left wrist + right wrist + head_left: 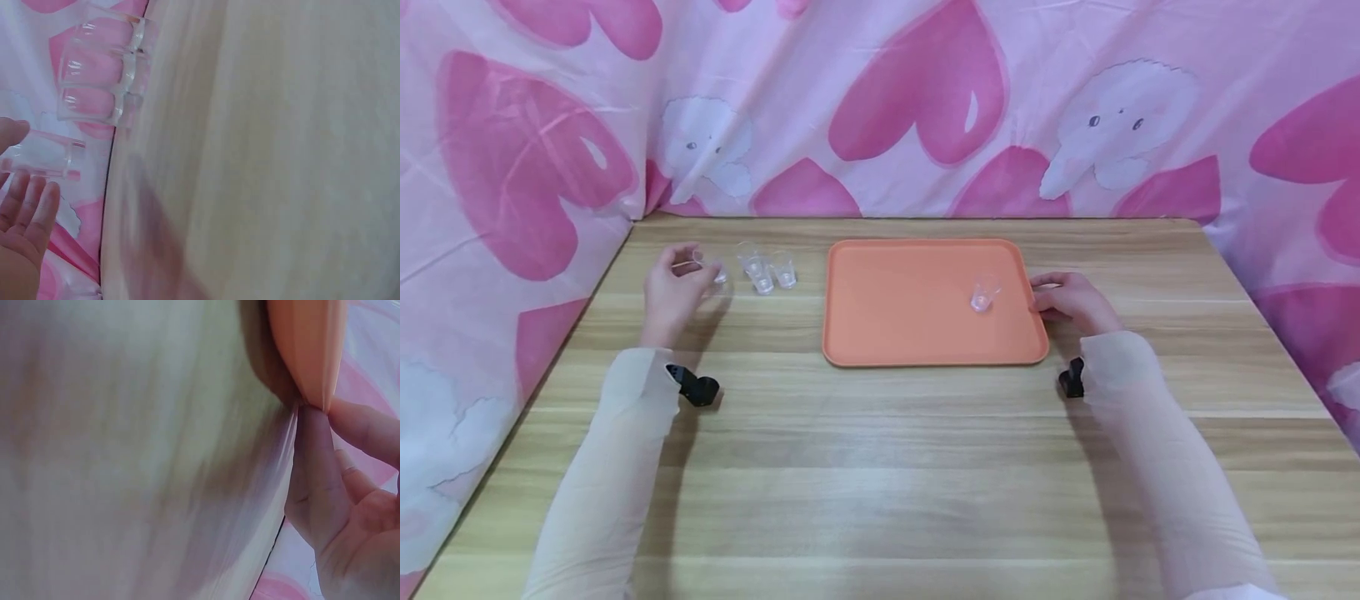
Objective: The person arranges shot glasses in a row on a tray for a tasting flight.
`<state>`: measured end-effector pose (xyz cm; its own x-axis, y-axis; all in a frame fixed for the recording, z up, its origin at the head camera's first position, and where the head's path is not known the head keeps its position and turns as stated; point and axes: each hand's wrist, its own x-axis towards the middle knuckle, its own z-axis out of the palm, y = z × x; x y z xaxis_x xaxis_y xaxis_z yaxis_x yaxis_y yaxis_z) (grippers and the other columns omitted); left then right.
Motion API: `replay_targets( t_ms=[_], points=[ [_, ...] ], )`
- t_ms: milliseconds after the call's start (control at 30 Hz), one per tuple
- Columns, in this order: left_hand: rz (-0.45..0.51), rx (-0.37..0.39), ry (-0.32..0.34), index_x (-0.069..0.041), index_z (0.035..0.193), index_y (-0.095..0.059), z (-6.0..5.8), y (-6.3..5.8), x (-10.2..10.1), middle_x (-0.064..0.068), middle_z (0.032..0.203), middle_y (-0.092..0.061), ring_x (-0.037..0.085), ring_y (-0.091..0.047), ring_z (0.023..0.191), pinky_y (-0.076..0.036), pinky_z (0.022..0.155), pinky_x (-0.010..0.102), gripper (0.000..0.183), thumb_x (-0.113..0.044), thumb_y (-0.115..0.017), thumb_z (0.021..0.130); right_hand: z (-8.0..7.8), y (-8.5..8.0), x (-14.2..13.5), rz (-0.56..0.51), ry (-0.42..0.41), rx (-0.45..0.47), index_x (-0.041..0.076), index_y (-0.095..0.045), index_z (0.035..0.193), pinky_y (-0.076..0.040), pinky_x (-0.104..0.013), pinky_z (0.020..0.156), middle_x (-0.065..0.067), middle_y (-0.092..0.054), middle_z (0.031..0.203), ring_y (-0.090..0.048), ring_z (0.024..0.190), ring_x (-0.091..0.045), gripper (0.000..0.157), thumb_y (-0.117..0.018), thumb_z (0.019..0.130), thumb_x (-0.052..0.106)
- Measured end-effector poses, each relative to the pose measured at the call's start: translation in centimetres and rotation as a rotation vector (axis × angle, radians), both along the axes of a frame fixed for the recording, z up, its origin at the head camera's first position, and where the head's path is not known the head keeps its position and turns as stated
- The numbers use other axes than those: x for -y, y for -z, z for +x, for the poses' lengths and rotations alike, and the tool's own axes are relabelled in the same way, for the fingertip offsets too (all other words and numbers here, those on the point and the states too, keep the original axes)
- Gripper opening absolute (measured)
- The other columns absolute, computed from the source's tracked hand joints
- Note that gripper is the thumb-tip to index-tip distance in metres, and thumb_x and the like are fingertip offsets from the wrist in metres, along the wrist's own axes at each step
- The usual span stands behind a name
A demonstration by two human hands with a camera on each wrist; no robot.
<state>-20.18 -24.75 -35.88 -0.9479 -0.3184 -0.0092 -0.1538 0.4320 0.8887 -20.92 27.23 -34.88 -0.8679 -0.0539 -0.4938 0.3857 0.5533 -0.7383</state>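
My left hand point(675, 292) holds a small clear shot glass point(47, 153) between thumb and fingers, with its base raised off the table in the left wrist view. Right beside it, on the back left of the table, three similar glasses point(763, 275) stand upright in a tight group. At the other side, my right hand point(1075, 302) pinches the right rim of an orange tray point(895, 308), thumb and forefinger meeting at its edge in the right wrist view. One clear glass point(982, 297) stands on the tray, towards the right.
The wooden table point(865, 467) reaches back to a pink curtain point(790, 108) with hearts, which also hangs along both sides. A black wrist camera point(696, 387) sits on the left sleeve, another point(1071, 379) on the right.
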Motion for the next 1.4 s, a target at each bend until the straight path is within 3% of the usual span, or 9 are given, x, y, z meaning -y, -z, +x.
replay_targets(
  t_ms=[267,433,567,767,900,1033,1200,1400],
  points=[
    [0.105,-0.159,-0.047,-0.014,0.125,-0.054,-0.6,-1.8,-2.0,-0.016,0.102,-0.050,0.001,-0.051,0.099,-0.048,0.083,0.009,0.045,-0.023,-0.070,0.084,0.0,-0.2,0.0,0.023,0.000,0.018,-0.005,-0.035,0.140,-0.056,-0.023,0.089,0.007,-0.061,0.096,-0.061,0.073,0.005,0.056,-0.055,0.092,0.014],
    [0.168,-0.231,-0.042,-0.014,0.123,-0.057,-0.9,-3.0,-3.9,-0.015,0.100,-0.052,0.002,-0.051,0.096,-0.049,0.083,0.011,0.044,-0.018,-0.072,0.082,-0.1,-0.3,0.1,0.042,-0.004,0.028,-0.004,-0.033,0.141,-0.048,-0.035,0.102,-0.009,-0.058,0.115,-0.060,0.075,0.004,0.057,-0.055,0.092,0.016],
    [0.199,-0.259,-0.001,-0.012,0.123,-0.057,-1.2,-3.6,-5.8,-0.014,0.102,-0.053,0.002,-0.053,0.096,-0.050,0.084,0.012,0.044,-0.015,-0.072,0.081,-0.1,-0.2,0.1,0.044,0.003,0.031,-0.004,-0.034,0.141,-0.047,-0.036,0.103,-0.009,-0.058,0.116,-0.060,0.075,0.004,0.056,-0.055,0.092,0.016],
    [0.231,-0.269,0.118,-0.015,0.119,-0.059,-1.1,-4.2,-9.3,-0.012,0.104,-0.054,0.006,-0.053,0.099,-0.052,0.088,0.017,0.039,-0.015,-0.072,0.082,-0.2,-0.2,0.2,0.036,0.021,0.044,-0.004,-0.033,0.142,-0.047,-0.037,0.103,-0.005,-0.060,0.110,-0.061,0.075,0.003,0.057,-0.055,0.093,0.014],
    [0.234,-0.254,0.190,-0.012,0.118,-0.059,-1.2,-4.1,-12.2,-0.009,0.102,-0.054,0.009,-0.055,0.100,-0.053,0.090,0.020,0.038,-0.015,-0.072,0.082,-0.2,-0.2,0.2,0.034,0.026,0.049,-0.003,-0.032,0.143,-0.046,-0.038,0.104,-0.009,-0.057,0.116,-0.061,0.075,0.003,0.057,-0.054,0.093,0.014],
    [0.215,-0.202,0.266,-0.006,0.123,-0.055,-1.1,-3.7,-15.0,0.001,0.107,-0.055,0.016,-0.057,0.106,-0.054,0.093,0.026,0.044,-0.012,-0.071,0.082,-0.2,-0.2,0.1,0.024,0.017,0.032,-0.005,-0.033,0.141,-0.053,-0.029,0.096,-0.004,-0.060,0.108,-0.060,0.073,0.004,0.057,-0.055,0.092,0.013],
    [0.226,-0.157,0.364,-0.001,0.123,-0.054,-1.0,-2.4,-18.5,0.011,0.109,-0.057,0.024,-0.058,0.109,-0.053,0.094,0.031,0.045,-0.008,-0.070,0.081,-0.2,-0.1,0.0,0.000,0.013,0.006,-0.007,-0.034,0.140,-0.057,-0.018,0.080,0.007,-0.061,0.091,-0.061,0.071,0.005,0.056,-0.055,0.090,0.009],
    [0.171,-0.092,0.456,-0.004,0.121,-0.056,-0.8,-0.9,-22.2,0.017,0.114,-0.058,0.024,-0.059,0.108,-0.053,0.092,0.031,0.042,-0.012,-0.071,0.082,-0.1,-0.1,0.0,-0.005,0.015,0.005,-0.008,-0.034,0.139,-0.057,-0.016,0.077,0.008,-0.061,0.089,-0.060,0.070,0.005,0.056,-0.056,0.090,0.007]
  ],
)
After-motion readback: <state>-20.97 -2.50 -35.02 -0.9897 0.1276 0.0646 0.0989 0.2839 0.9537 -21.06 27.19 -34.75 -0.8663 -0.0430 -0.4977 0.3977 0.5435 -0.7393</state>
